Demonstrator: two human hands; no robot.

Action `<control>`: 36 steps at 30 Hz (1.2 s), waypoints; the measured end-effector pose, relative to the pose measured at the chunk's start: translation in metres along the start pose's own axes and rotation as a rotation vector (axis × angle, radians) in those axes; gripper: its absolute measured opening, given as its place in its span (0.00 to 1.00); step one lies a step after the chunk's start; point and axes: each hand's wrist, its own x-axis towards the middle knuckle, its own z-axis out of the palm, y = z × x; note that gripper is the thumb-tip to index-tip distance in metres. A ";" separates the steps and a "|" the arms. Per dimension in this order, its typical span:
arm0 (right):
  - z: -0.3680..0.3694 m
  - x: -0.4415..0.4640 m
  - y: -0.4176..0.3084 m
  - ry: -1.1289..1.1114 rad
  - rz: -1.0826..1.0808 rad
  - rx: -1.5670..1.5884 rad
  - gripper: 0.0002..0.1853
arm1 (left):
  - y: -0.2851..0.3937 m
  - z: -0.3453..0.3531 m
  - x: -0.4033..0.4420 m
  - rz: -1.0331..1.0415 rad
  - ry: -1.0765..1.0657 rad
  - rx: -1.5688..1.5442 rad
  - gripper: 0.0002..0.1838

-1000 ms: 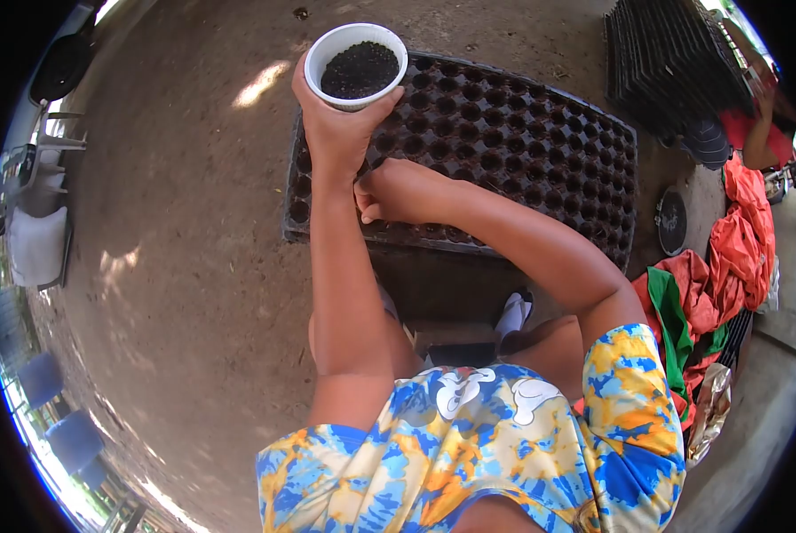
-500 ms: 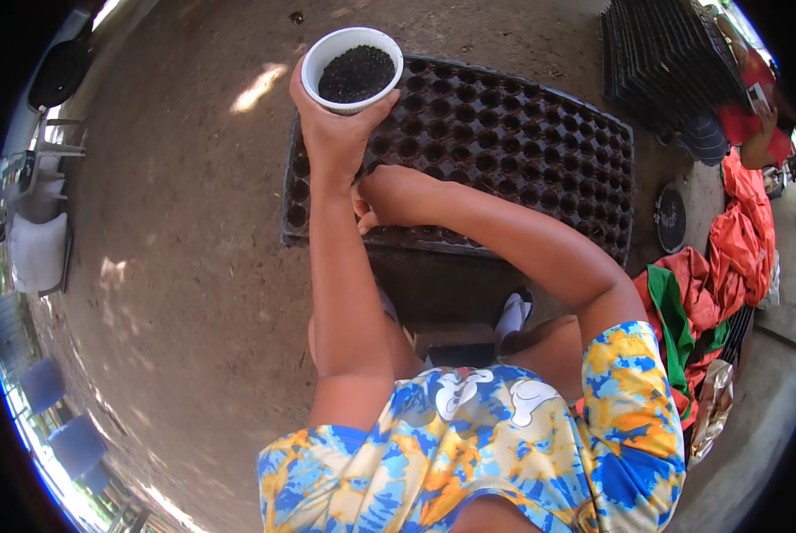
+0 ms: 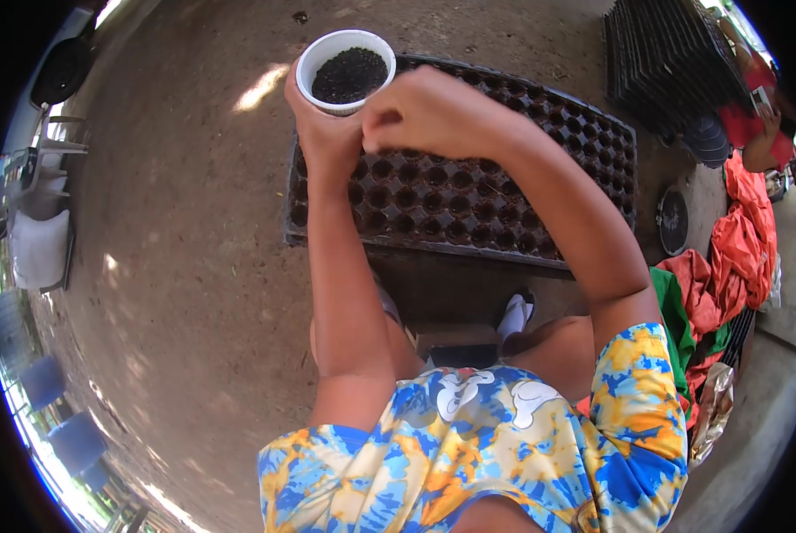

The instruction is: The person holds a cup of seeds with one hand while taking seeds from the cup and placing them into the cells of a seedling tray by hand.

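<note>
My left hand (image 3: pixel 327 133) is wrapped round a white cup (image 3: pixel 305 87) and holds it up over the far left end of a black seedling tray (image 3: pixel 495 253). Small black grains, like seeds, partly fill the cup (image 3: pixel 352 76). Just right of the cup's rim is my right hand (image 3: pixel 424 111), its fingers curled together and slightly smeared. Whatever may be in its fingertips is too small to make out. Rows of round cells with dark brown insides fill the tray beneath both hands.
A tall stack of black trays (image 3: pixel 664 71) stands at the back right, beside a person in red (image 3: pixel 766 133). A dark round lid-like object (image 3: pixel 672 219) and red cloth (image 3: pixel 742 240) lie right of the tray. Chairs (image 3: pixel 38 249) line the left.
My right hand has risen from the tray's near left cells to beside the cup's rim. The cup in my left hand has barely shifted.
</note>
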 end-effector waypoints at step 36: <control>0.083 -0.001 0.047 -0.148 0.061 0.005 0.09 | -0.004 -0.002 0.003 0.022 0.032 -0.103 0.42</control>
